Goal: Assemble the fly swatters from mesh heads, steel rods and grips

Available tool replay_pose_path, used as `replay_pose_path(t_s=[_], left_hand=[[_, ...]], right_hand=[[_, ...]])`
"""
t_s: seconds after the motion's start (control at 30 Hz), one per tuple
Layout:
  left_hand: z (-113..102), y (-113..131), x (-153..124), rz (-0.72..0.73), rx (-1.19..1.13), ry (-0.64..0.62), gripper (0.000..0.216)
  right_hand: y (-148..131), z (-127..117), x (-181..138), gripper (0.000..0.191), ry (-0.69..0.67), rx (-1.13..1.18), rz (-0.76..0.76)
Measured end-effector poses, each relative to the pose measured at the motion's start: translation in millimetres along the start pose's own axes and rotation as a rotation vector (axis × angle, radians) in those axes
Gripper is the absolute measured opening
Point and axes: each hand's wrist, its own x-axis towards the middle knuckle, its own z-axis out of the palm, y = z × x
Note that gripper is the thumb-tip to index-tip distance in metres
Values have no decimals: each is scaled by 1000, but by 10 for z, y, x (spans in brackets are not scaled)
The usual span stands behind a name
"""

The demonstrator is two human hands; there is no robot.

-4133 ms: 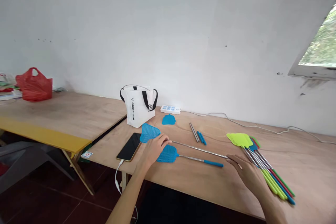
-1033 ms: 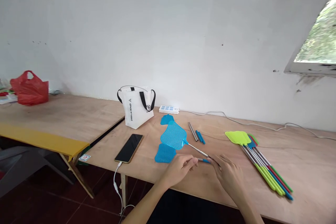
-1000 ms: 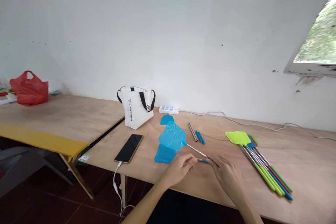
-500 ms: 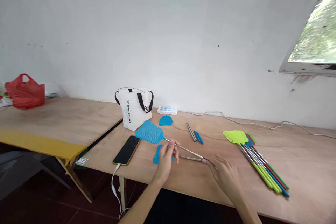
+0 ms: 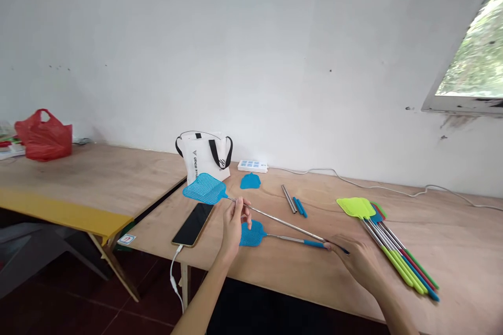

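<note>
A blue fly swatter (image 5: 205, 188) with a thin metal rod is held slantwise above the table. My left hand (image 5: 232, 225) pinches its rod just below the mesh head. My right hand (image 5: 356, 259) is closed around its handle end, mostly covering the blue grip. Beneath, a second blue fly swatter (image 5: 253, 234) lies on the table, its head partly behind my left hand and its handle reaching my right fingertips. Farther back lie loose blue swatter heads (image 5: 250, 181), metal tubes (image 5: 288, 199) and blue handle grips (image 5: 299, 207).
On the right lies a bunch of fly swatters (image 5: 396, 251) in lime, blue, red and green. A phone (image 5: 192, 225) on a white cable lies at left, before a white bag (image 5: 212, 159). A power strip (image 5: 252, 166) sits by the wall; a red plastic bag (image 5: 45, 136) stands far left.
My hands have moved apart, the left leftward and the right rightward, and the held swatter's rod shows longer between them. More of the lying swatter's head and its blue handle is visible.
</note>
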Motion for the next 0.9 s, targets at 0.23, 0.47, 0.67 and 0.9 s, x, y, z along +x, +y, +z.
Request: replay_pose_path(t_s=[0.23, 0.47, 0.67, 0.9], left_hand=[[342, -357, -359, -204, 80, -424, 59], [434, -667, -449, -296, 120, -496, 69], [372, -938, -462, -231, 381, -422, 63], [411, -741, -589, 18, 700, -686, 46]], right_hand=[[-434, 214, -2, 52, -53, 53, -106], [-732, 399, 5, 43, -28, 29, -154], [-558, 593, 38, 37, 87, -76, -124], [-436, 659, 21, 33, 19, -188, -160]])
